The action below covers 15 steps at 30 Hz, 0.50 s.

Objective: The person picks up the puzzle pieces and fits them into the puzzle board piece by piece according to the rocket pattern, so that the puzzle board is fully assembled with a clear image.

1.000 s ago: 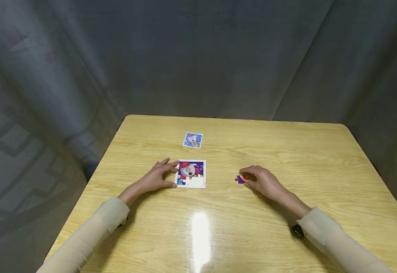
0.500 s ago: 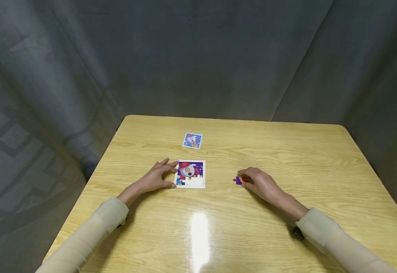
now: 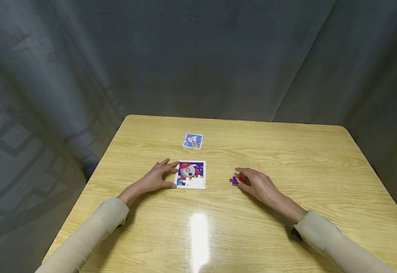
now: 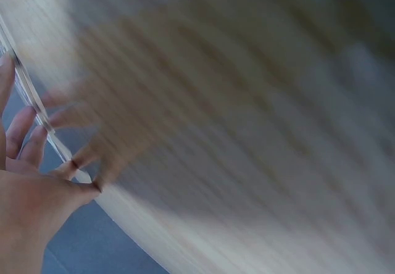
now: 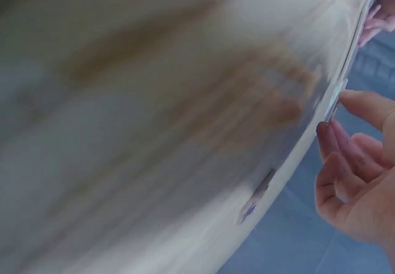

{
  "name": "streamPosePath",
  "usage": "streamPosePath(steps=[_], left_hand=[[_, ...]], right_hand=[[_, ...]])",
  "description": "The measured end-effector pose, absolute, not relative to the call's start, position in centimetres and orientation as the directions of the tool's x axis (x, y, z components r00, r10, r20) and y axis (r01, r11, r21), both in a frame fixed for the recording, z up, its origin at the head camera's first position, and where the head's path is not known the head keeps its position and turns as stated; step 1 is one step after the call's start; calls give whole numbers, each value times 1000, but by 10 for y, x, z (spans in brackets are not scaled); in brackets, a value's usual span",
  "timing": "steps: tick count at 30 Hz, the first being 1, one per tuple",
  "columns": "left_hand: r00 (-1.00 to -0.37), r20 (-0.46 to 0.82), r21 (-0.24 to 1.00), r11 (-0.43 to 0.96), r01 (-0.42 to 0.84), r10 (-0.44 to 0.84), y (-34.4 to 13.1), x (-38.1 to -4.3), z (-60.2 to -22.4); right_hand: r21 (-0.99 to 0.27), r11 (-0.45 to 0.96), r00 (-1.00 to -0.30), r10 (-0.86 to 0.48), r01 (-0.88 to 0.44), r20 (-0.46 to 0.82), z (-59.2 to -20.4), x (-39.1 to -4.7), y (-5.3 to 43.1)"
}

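Note:
A white-framed jigsaw puzzle board point(image 3: 195, 182), partly filled with a cartoon picture, lies mid-table; its lower right part is bare. My left hand point(image 3: 154, 177) rests at the board's left edge, thumb at the near corner and fingers spread along the side. To the right, my right hand point(image 3: 261, 185) pinches a small purple-and-orange jigsaw piece point(image 3: 234, 181) between thumb and fingertip, low at the table. Its far side is hidden by the fingers. In the right wrist view the pinched piece point(image 5: 335, 104) appears thin, edge-on.
A small picture card point(image 3: 193, 140) with a similar cartoon lies beyond the board. In the right wrist view, a small flat thing with a purple patch point(image 5: 249, 213) lies on the wooden table point(image 3: 287, 148). Grey curtains point(image 3: 198, 57) hang behind the table.
My right hand has moved slightly left, and the purple-and-orange jigsaw piece has come along with it toward the board. My left hand and the board stay where they were.

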<state>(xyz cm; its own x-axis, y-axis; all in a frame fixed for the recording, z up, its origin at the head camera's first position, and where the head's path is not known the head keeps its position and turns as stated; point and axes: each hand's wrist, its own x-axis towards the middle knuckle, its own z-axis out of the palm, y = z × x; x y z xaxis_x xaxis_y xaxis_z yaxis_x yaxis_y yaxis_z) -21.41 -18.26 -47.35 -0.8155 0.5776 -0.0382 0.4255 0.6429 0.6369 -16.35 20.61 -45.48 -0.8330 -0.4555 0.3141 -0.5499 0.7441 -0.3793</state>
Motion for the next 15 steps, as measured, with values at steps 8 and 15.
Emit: streamPosePath(steps=[8, 15], left_hand=[[-818, -36, 635, 646, 424, 573, -183, -214, -473], [-820, -39, 626, 654, 425, 571, -183, -214, -474]], right_hand=[[-431, 685, -810, -489, -587, 324, -450, -172, 189], [-507, 601, -783, -533, -618, 322, -448, -178, 176]])
